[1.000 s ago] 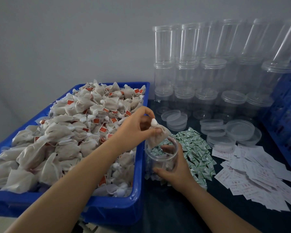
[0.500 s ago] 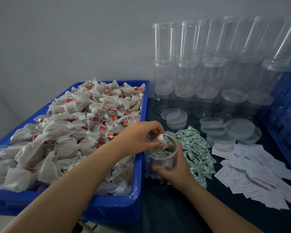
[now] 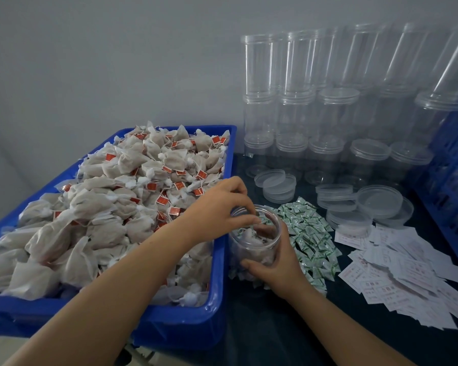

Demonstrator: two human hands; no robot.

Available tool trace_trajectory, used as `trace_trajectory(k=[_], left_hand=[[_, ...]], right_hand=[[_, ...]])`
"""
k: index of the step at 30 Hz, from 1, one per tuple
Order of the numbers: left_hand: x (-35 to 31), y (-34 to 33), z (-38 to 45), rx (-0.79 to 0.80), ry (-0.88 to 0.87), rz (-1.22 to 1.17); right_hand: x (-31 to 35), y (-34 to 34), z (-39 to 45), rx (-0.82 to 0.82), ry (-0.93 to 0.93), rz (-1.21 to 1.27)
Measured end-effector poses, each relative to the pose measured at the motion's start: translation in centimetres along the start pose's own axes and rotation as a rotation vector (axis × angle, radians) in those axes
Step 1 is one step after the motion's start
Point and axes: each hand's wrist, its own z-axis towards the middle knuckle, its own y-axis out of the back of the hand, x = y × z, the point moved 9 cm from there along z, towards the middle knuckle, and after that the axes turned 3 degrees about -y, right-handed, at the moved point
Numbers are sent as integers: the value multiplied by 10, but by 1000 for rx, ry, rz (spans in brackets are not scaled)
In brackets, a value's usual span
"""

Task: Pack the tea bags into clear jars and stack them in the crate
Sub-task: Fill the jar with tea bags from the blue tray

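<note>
A clear jar [image 3: 254, 244] stands upright beside the blue bin [image 3: 220, 307], lidless, holding a few tea bags. Pale tea bags [image 3: 122, 207] with red tags heap the bin.

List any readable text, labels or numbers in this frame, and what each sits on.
None can be read.
Red tags on the tea bags: pale marks, too small.
Green-and-white sachets: print blurred.
White paper slips: reddish and dark print, too blurred.
Clear jars and lids: no label visible.
Blue bin: no marking visible.

Green sachets [image 3: 306, 235] — paper slips [image 3: 407, 270]
</note>
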Motion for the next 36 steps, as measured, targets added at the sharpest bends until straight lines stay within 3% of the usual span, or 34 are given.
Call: trace_trajectory(k=[7, 12, 19, 24, 36], left_hand=[[32, 27, -2, -182, 121, -2], [79, 47, -13, -309, 325, 159], [146, 36, -41, -127, 646, 444], [152, 21, -40, 63, 683, 713], [154, 31, -45, 45, 815, 788]], right_hand=[[-3, 0, 0, 6, -19, -7], [-6, 0, -1, 15, -43, -10], [-8, 0, -2, 17, -56, 6], [-5, 0, -1, 17, -50, 18], [-4, 0, -2, 16, -49, 38]])
